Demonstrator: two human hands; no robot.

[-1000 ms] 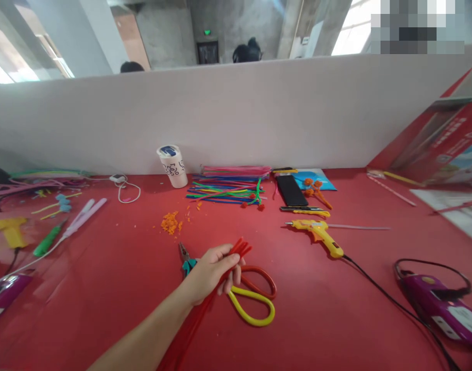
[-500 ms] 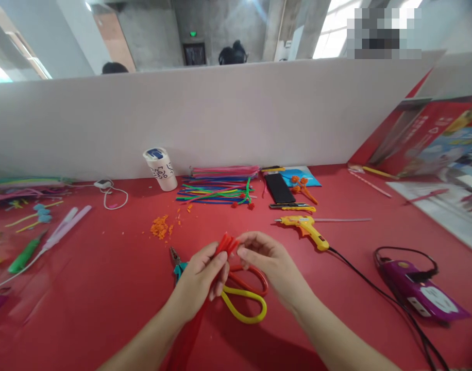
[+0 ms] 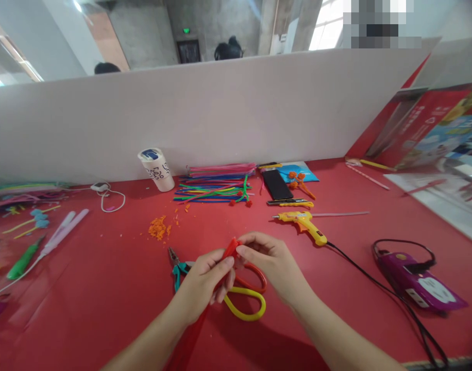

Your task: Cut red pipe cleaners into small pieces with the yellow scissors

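Note:
A bundle of red pipe cleaners [image 3: 233, 247] is gripped between the thumb and fingers of my left hand [image 3: 215, 273]. Its long ends trail down below that hand toward the table's front. My right hand [image 3: 265, 260] is closed in a pinch at the bundle's upper tips, thumb against forefinger. Beneath both hands lie scissors with one red and one yellow handle loop [image 3: 247, 315]; their blades are mostly hidden. Pliers with teal handles [image 3: 177, 270] rest just left of my left hand, partly covered by it.
A yellow glue gun [image 3: 303, 220] lies to the right, its black cable running to a purple power strip [image 3: 421, 283]. Behind are coloured pipe cleaners [image 3: 213, 188], a phone [image 3: 277, 184], a utility knife [image 3: 292, 202] and a white cup [image 3: 157, 170]. Orange scraps [image 3: 157, 228] lie left.
The fanned red tips are now drawn together, and my right fingers have closed onto them. Both hands are slightly farther right; the view has shifted a little.

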